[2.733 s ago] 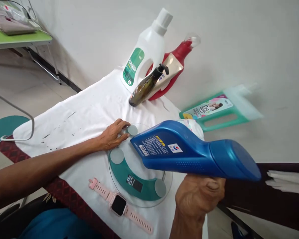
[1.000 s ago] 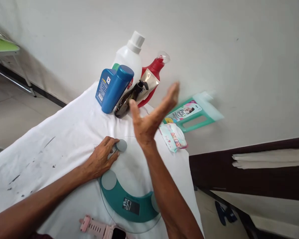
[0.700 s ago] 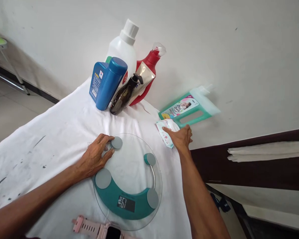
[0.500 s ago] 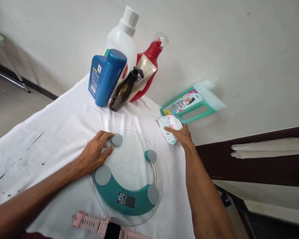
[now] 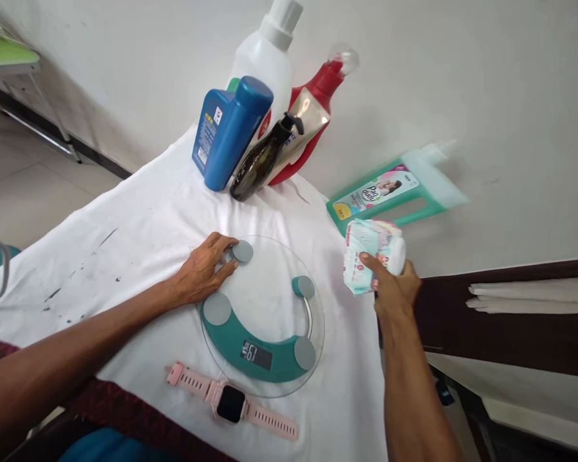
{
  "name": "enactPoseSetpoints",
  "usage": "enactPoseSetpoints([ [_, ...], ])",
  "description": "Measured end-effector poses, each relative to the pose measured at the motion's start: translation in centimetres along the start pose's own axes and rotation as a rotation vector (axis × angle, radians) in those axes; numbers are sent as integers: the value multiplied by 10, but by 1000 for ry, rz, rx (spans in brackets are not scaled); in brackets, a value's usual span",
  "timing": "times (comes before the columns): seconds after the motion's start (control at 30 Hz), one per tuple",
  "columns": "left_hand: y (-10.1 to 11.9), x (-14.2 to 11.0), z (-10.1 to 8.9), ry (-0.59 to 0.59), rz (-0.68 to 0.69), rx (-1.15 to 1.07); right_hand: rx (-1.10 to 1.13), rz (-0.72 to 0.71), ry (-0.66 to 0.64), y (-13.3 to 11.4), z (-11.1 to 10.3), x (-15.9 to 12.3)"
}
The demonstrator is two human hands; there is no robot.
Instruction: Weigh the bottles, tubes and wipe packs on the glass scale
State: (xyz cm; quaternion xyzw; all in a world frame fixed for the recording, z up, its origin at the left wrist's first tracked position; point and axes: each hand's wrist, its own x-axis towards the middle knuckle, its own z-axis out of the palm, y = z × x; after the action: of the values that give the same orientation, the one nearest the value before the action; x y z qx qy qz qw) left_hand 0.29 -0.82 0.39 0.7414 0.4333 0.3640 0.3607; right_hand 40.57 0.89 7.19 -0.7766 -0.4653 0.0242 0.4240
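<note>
"Cloth (image 5: 139,237), white with dark streaks, and we're following it across to the left hand (image 5: 205,269)."

"What's that hand up to?"

"Thumb and fingertips parted, touching the rim of the glass scale (image 5: 264,308) beside a grey pad (image 5: 242,251). Pressing, or merely resting? From where I'm standing I can't tell."

"Pressing would be the trouble: weight from those fingers could skew a reading or slide the glass."

"And look what lies on the near side! The pink watch (image 5: 230,403), flat, strap stretched out, just beside that rim. A sliding scale could shove it."

"Now the crowd at the back!"

"Blue bottle (image 5: 236,135), white jug (image 5: 264,64) behind it, then the dark pump bottle (image 5: 262,160), the gold pouch (image 5: 306,122), the red bottle (image 5: 320,86). Packed close, so one careless nudge could topple several."

"Further right, the green jug (image 5: 376,196), set apart from that bunch."

"And in front of it, the packet (image 5: 359,247)! It's up in the right hand (image 5: 399,282), thumb across the front, other fingers round behind, pinching it."

"Soft wrapper, though. It could crease and slip if that thumb eased off."

"Right by the cloth's edge, too, so a drop might go over the side. Swing it carelessly backwards and the jug takes the knock."
</note>
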Motion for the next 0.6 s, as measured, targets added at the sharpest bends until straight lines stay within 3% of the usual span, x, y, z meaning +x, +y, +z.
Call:
enactPoseSetpoints([
  [0.07, 0, 0, 0, -3, 6, 12, 46, 135, -39, -23, -19, -30],
  [0.1, -1, 1, -1, -5, 10, 20, 38, 118, -128, -37, -27, -47],
  [0.2, -3, 2, -1, -12, 17, 44, -25, -77, -309, -79, -35, -98],
  [0.3, -5, 3, -1, -25, 19, 63, -83, -250, -495, -105, -23, -134],
  [0.47, -5, 5, -1, -23, 19, 86, -169, -351, -622, -112, -4, -155],
  [0.6, -5, 6, 0, -23, 12, 102, 54, -346, -517, -106, -13, -166],
])
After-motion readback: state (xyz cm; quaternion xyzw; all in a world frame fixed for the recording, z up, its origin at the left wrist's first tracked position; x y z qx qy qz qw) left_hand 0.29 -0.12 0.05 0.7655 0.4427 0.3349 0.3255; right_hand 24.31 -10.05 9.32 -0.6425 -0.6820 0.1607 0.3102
